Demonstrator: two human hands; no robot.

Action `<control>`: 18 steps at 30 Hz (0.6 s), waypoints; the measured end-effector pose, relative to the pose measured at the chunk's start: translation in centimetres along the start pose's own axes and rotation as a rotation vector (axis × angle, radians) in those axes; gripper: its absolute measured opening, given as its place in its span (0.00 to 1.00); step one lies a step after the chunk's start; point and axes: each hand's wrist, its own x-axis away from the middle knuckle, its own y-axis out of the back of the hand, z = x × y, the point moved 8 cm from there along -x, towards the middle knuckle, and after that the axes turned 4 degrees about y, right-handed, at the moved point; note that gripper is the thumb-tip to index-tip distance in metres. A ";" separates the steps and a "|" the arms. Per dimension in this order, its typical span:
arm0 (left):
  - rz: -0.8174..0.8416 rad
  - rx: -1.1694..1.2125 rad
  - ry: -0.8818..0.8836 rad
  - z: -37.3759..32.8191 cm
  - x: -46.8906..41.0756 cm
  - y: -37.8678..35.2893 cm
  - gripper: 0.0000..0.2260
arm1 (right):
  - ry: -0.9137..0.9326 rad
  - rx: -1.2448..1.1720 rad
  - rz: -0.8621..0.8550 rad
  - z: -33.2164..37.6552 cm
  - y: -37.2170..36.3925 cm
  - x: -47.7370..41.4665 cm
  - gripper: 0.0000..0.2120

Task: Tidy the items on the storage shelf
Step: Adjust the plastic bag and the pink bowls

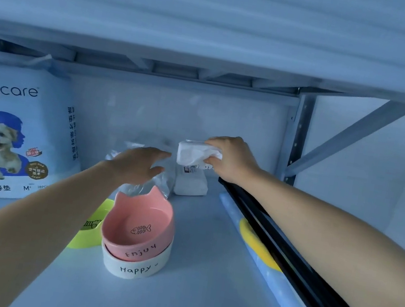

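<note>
From the head camera, the person's right hand [232, 158] is closed around a white pack [194, 154], holding it up at the far side of the shelf [202, 274], just above another white pack [191, 182] lying there. The left hand [140, 163] is open with fingers spread, holding nothing, over a clear plastic bag [162, 181]. Nearer, a pink cat-ear bowl [138, 225] sits inside a white bowl [134, 266] (it says "Happy"). A green bowl [91, 228] touches them on the left. A big blue pet pad bag [15, 130] stands far left. A blue roll [276, 281] and a black thing [310, 273] lie along the right.
</note>
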 end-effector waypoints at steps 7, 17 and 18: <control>-0.002 -0.004 0.018 2.1 -0.3 -1.6 0.23 | -0.030 0.066 0.085 -2.4 -2.8 -1.6 0.05; -0.111 0.054 0.003 1.0 0.2 -0.6 0.21 | -0.007 0.131 0.204 -4.5 -8.0 -3.7 0.08; -0.117 0.060 -0.004 0.8 0.2 -0.5 0.20 | -0.006 0.124 0.205 -4.8 -8.6 -4.0 0.10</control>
